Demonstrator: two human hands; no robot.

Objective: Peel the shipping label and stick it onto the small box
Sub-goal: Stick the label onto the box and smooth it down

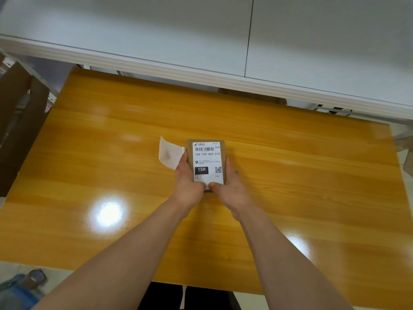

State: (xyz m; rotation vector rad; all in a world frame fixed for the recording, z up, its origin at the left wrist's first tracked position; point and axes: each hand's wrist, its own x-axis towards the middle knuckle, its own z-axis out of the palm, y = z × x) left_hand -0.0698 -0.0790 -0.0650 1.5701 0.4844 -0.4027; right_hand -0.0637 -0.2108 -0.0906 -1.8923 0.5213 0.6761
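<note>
1. A small box (189, 146), brown cardboard, is seen mid-bench (312, 164), held between both hands w/ its long side running away from the person.
2. The shipping label (207, 161) is laid flat on the box's top face and covers nearly all of it; only thin brown margins are left showing at the far, L and R edges. A barcode, "15H-159-A03-210", a black "15H" block and a QR code are printed on it.
3. L hand (186, 182): the grip is closed round the box's L side, fingers wrapped along that edge, thumb pressed on the label's near edge.
4. R hand (232, 184): same grip on the R side, fingers along the edge, thumb laid on the label's near edge. The two thumb tips are almost touching.
5. Whether the box is resting on the bench or is lifted slightly can't be told.
6. A white backing sheet (169, 153), blank and curled, is seen just L of the box, partly hidden behind the L hand.
7. The bench is glossy yellow wood w/ lamp glare on it.
8. Beyond the far edge a white cabinet (156, 30) is seen; brown cardboard (20, 121) is stood at the L; a blue-tinted bottle (20, 287) is seen on the floor, near-L corner.
</note>
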